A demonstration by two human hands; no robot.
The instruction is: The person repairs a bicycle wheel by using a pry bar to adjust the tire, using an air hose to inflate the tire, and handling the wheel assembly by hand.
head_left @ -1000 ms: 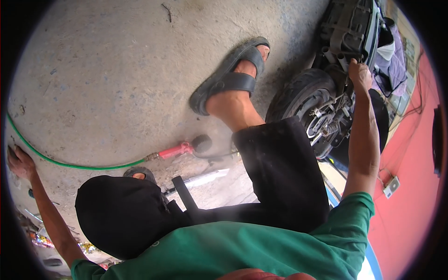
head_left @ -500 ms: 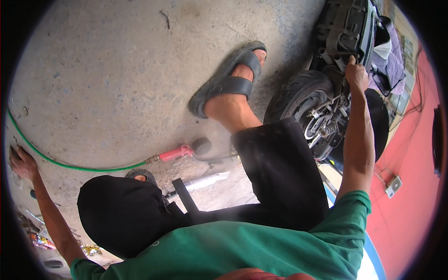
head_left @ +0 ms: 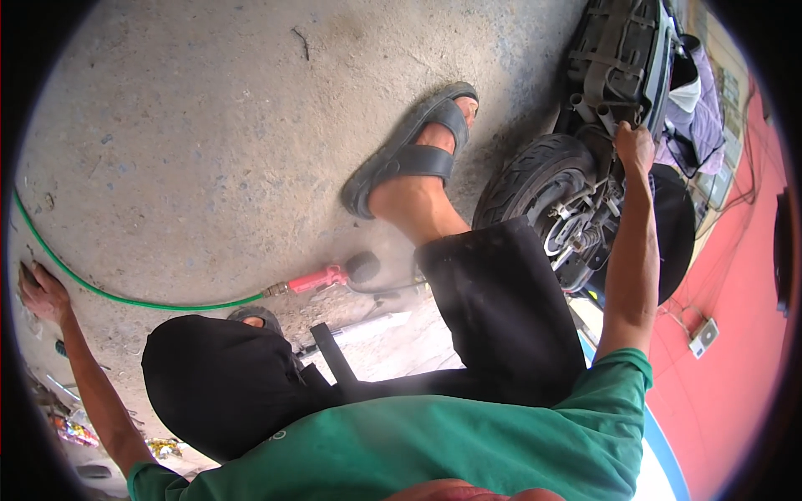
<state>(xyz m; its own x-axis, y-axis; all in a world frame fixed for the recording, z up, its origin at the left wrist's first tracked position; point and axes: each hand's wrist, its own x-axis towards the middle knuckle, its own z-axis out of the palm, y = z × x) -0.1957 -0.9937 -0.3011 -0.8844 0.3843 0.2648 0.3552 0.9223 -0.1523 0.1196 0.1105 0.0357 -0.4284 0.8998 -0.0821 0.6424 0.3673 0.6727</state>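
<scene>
My right hand [head_left: 637, 148] is closed at the rear of a motorbike, beside two grey tube ends [head_left: 591, 110] and below the dark strapped box [head_left: 614, 63]. What its fingers grip is hidden. The motorbike's black tyre [head_left: 522, 179] and coil spring [head_left: 591, 238] show just left of my right forearm. At the far left, my stretched-out left hand [head_left: 46, 294] is low over the concrete floor, fingers bent around something dark too small to name. A green air hose [head_left: 100, 292] passes near it and runs to a red air tool [head_left: 317, 277].
My sandalled foot [head_left: 409, 159] stands on the concrete between hose and tyre. A black round part [head_left: 363, 265] lies by the red tool. Lilac cloth [head_left: 706, 117] hangs beyond the motorbike, near a red wall [head_left: 710, 376] with cables. Colourful clutter [head_left: 79, 430] sits at lower left.
My right hand has shifted slightly down and left against the motorbike, and its thumb no longer points up. The left hand stays at nearly the same spot.
</scene>
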